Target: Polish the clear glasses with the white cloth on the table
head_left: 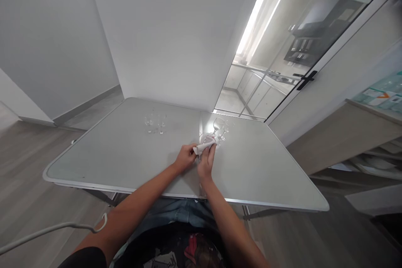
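Left hand (186, 157) and right hand (206, 160) both closed on a white cloth (204, 147), wrapped round a glass (207, 139) just beyond the fingertips. No legible writing.

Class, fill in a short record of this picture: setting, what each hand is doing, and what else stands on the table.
setting: grey folding table against a white wall, glass door to the right
left hand: holds one end of a white cloth
right hand: grip closed around the cloth and a wine glass lying in it
nearby: two upright wine glasses just behind the hands
far left: two small glasses standing apart
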`<move>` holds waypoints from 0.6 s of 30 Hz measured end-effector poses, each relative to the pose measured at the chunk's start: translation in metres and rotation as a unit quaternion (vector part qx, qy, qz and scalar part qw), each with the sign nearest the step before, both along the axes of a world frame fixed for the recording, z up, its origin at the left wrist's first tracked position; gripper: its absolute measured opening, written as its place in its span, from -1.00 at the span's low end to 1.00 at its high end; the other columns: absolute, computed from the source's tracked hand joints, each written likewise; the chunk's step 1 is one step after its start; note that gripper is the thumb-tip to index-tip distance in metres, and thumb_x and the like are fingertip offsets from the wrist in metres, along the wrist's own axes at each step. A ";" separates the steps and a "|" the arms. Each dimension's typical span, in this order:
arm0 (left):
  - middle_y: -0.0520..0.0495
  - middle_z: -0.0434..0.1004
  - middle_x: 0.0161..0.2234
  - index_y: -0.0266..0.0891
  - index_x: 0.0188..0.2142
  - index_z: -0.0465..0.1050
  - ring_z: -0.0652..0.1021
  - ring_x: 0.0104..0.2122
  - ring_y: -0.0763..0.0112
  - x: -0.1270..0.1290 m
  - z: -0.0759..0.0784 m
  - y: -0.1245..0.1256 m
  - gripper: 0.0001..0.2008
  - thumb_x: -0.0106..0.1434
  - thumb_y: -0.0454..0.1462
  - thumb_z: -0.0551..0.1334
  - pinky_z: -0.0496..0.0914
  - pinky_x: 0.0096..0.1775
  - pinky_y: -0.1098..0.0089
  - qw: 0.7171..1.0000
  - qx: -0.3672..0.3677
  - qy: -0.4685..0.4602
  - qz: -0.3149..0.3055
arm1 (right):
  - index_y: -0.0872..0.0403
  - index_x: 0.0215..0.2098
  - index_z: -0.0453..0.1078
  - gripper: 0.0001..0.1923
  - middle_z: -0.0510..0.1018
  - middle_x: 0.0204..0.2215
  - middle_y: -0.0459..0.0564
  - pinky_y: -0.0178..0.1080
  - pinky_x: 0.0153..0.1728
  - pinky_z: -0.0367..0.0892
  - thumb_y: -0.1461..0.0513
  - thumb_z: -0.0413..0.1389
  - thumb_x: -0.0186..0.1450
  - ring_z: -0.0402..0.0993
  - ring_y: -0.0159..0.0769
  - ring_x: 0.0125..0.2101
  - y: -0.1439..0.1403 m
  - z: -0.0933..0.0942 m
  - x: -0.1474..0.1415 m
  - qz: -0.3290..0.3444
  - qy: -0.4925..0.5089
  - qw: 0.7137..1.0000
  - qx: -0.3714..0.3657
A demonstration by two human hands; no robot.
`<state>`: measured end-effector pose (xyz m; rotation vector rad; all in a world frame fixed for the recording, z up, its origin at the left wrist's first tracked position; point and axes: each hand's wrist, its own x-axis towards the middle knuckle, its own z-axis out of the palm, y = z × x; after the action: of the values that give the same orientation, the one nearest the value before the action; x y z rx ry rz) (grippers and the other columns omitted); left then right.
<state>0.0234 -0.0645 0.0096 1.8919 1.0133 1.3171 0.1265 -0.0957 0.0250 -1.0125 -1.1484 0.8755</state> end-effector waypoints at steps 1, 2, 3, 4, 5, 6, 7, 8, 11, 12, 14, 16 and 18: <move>0.10 0.30 -0.58 -0.26 -0.50 0.35 0.27 -0.54 0.51 0.000 0.000 0.000 -0.82 0.23 -0.28 0.13 0.16 -0.45 0.47 1.000 -0.003 -0.008 0.001 | 0.02 0.36 0.05 -0.40 0.29 0.22 0.16 -0.03 0.27 0.13 -0.04 -0.14 0.44 0.06 -0.15 0.33 0.000 -0.001 0.003 -0.036 -0.056 0.997 0.037; 0.10 0.28 -0.60 -0.26 -0.51 0.33 0.25 -0.54 0.51 0.000 -0.001 0.001 -0.82 0.22 -0.29 0.12 0.15 -0.45 0.46 1.000 -0.004 -0.010 0.007 | 0.04 0.38 0.02 -0.40 0.25 0.24 0.19 0.01 0.30 0.07 0.01 -0.13 0.45 0.01 -0.12 0.35 0.003 0.000 0.008 -0.062 -0.126 0.987 0.078; 0.10 0.26 -0.61 -0.26 -0.53 0.31 0.24 -0.55 0.52 0.000 -0.002 0.002 -0.82 0.20 -0.30 0.12 0.14 -0.45 0.46 1.000 -0.002 -0.006 0.015 | 0.04 0.38 0.04 -0.42 0.24 0.24 0.21 0.05 0.31 0.02 0.05 -0.11 0.45 0.01 -0.09 0.35 0.006 0.003 0.015 -0.065 -0.204 0.970 0.118; 0.10 0.25 -0.61 -0.25 -0.54 0.29 0.23 -0.56 0.52 -0.001 -0.003 0.003 -0.83 0.18 -0.31 0.12 0.13 -0.46 0.46 1.000 0.001 0.006 0.026 | 0.04 0.34 0.13 -0.46 0.26 0.23 0.22 0.09 0.31 0.00 0.08 -0.09 0.44 0.04 -0.04 0.33 0.011 0.010 0.023 -0.046 -0.277 0.948 0.153; 0.10 0.25 -0.62 -0.24 -0.54 0.28 0.22 -0.57 0.51 -0.001 -0.004 0.005 -0.84 0.16 -0.32 0.12 0.12 -0.47 0.45 0.999 0.006 0.024 0.043 | 0.01 0.28 0.26 -0.51 0.31 0.19 0.20 0.11 0.31 0.00 0.11 -0.05 0.42 0.11 0.00 0.30 0.017 0.019 0.032 -0.013 -0.344 0.921 0.183; 0.09 0.26 -0.63 -0.24 -0.55 0.28 0.22 -0.58 0.51 -0.002 -0.006 0.006 -0.86 0.14 -0.33 0.12 0.11 -0.48 0.44 0.997 0.015 0.048 0.063 | -0.03 0.18 0.36 -0.58 0.36 0.14 0.16 0.13 0.30 0.01 0.14 0.00 0.39 0.18 0.02 0.25 0.022 0.029 0.041 0.030 -0.402 0.891 0.209; 0.07 0.27 -0.64 -0.23 -0.54 0.29 0.23 -0.60 0.49 -0.004 -0.008 0.007 -0.88 0.12 -0.33 0.13 0.10 -0.48 0.43 0.993 0.028 0.078 0.083 | -0.06 0.10 0.43 -0.64 0.38 0.14 0.12 0.12 0.27 0.06 0.16 0.03 0.37 0.22 0.02 0.22 0.028 0.042 0.049 0.068 -0.442 0.867 0.220; 0.06 0.30 -0.64 -0.22 -0.53 0.31 0.26 -0.61 0.47 -0.005 -0.010 0.008 -0.89 0.12 -0.33 0.14 0.09 -0.49 0.41 0.988 0.045 0.111 0.101 | -0.06 0.06 0.45 -0.67 0.39 0.14 0.10 0.07 0.20 0.17 0.17 0.06 0.35 0.29 0.01 0.16 0.032 0.054 0.056 0.101 -0.473 0.849 0.213; -0.01 0.39 -0.61 -0.20 -0.50 0.34 0.35 -0.60 0.40 -0.011 -0.012 0.009 -0.89 0.15 -0.28 0.19 0.12 -0.48 0.39 0.963 0.125 0.208 0.114 | -0.06 -0.10 0.50 -0.75 0.55 -0.13 0.02 -0.15 -0.19 0.37 0.15 0.18 0.25 0.47 -0.15 -0.19 0.043 0.082 0.068 0.170 -0.506 0.837 0.121; -0.03 0.42 -0.60 -0.20 -0.49 0.34 0.38 -0.59 0.38 -0.013 -0.012 0.009 -0.86 0.18 -0.25 0.21 0.14 -0.47 0.38 0.954 0.155 0.235 0.103 | -0.03 -0.21 0.51 -0.82 0.56 -0.29 -0.02 -0.20 -0.32 0.35 0.14 0.20 0.22 0.46 -0.21 -0.33 0.046 0.087 0.069 0.184 -0.508 0.839 0.067; -0.06 0.45 -0.58 -0.21 -0.49 0.34 0.43 -0.57 0.37 -0.016 -0.011 0.008 -0.79 0.26 -0.20 0.22 0.19 -0.43 0.37 0.936 0.203 0.278 0.072 | 0.03 -0.47 0.47 -0.82 0.46 -0.57 -0.07 -0.26 -0.51 0.22 0.10 0.21 0.20 0.35 -0.30 -0.54 0.052 0.088 0.070 0.209 -0.493 0.842 -0.063; -0.08 0.47 -0.55 -0.22 -0.47 0.36 0.46 -0.55 0.37 -0.020 -0.008 0.006 -0.73 0.33 -0.15 0.20 0.23 -0.38 0.37 0.922 0.233 0.306 0.043 | 0.06 -0.64 0.38 -0.67 0.36 -0.72 -0.09 -0.27 -0.61 0.09 0.09 0.22 0.20 0.23 -0.37 -0.66 0.056 0.082 0.073 0.229 -0.434 0.854 -0.172; -0.09 0.50 -0.52 -0.22 -0.43 0.38 0.49 -0.53 0.38 -0.021 -0.005 0.005 -0.70 0.36 -0.11 0.19 0.25 -0.36 0.37 0.915 0.245 0.318 0.024 | 0.07 -0.69 0.35 -0.67 0.31 -0.78 -0.11 -0.28 -0.64 0.05 0.15 0.27 0.14 0.18 -0.41 -0.70 0.060 0.072 0.078 0.225 -0.335 0.897 -0.180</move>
<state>0.0019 -0.0597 0.0042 2.8134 1.0992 1.0542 0.2048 -0.0356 0.0970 -1.4454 -1.9064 1.1755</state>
